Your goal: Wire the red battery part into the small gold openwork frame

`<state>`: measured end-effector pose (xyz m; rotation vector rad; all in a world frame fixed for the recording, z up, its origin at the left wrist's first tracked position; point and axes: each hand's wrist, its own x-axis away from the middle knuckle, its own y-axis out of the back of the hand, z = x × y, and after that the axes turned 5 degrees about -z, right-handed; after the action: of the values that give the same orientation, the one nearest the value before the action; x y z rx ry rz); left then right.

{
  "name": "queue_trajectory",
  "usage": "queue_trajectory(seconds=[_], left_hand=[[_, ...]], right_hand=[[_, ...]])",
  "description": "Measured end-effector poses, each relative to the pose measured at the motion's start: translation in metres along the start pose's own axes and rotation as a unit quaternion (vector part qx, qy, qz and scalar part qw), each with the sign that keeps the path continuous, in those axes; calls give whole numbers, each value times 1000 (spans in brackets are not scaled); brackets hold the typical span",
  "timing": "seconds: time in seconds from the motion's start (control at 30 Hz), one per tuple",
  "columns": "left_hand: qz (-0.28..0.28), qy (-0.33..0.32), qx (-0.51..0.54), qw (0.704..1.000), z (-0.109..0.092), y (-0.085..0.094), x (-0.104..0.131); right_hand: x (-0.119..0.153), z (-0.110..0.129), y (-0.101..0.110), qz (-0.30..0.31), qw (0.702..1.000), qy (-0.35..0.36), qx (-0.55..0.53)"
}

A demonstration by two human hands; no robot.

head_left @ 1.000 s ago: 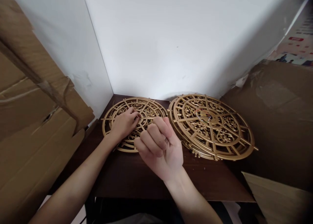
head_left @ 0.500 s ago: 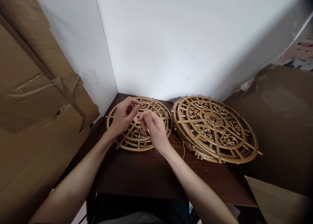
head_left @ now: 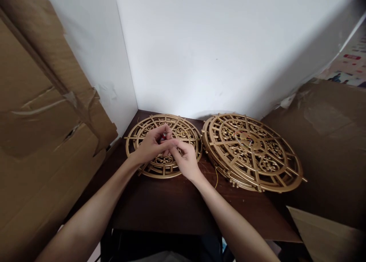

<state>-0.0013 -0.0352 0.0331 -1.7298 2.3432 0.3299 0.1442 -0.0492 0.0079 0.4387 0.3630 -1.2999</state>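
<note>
Over a gold openwork disc (head_left: 160,175) lying on the dark brown table, both hands meet. My left hand (head_left: 150,145) is closed, with a small red and silver object (head_left: 164,136) showing between its curled fingers; its kind cannot be made out. My right hand (head_left: 187,161) is pinched, thumb and fingertips touching the left thumb. Whatever lies in that pinch is hidden. Scrollwork and radial spokes fill the disc, whose centre the hands partly cover.
At the right lies a stack of similar gold discs (head_left: 281,182), with thin coloured wires (head_left: 243,136) at the top one's centre. A yellow wire (head_left: 216,178) trails on the table (head_left: 160,204). Cardboard (head_left: 34,140) stands at the left, a white wall (head_left: 183,56) behind.
My hands have come together, the left moving slightly right and down. The red and silver object now shows in my left hand. The discs stay where they were.
</note>
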Motion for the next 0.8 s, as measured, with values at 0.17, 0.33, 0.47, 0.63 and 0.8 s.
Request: queue_trajectory(seconds=[0.17,0.33,0.47,0.63,0.8], left_hand=[[10,-8,13,1000,-4,-2,2],[20,-5,30,999,-5,-3,2],[28,12,36,999,-6,-3,2],[14,2,42,999,-4,-3,1],[8,-3,38,999,-2,-2,1]], right_hand=[[3,-2,1,2,1000,9,2],[3,-5,2,10,1000,-9,-26],[3,-8,2,9,1000,-2,-24],[4,-8,3,0,1000,17,15],[5,-7,9,-13,990,100,96]])
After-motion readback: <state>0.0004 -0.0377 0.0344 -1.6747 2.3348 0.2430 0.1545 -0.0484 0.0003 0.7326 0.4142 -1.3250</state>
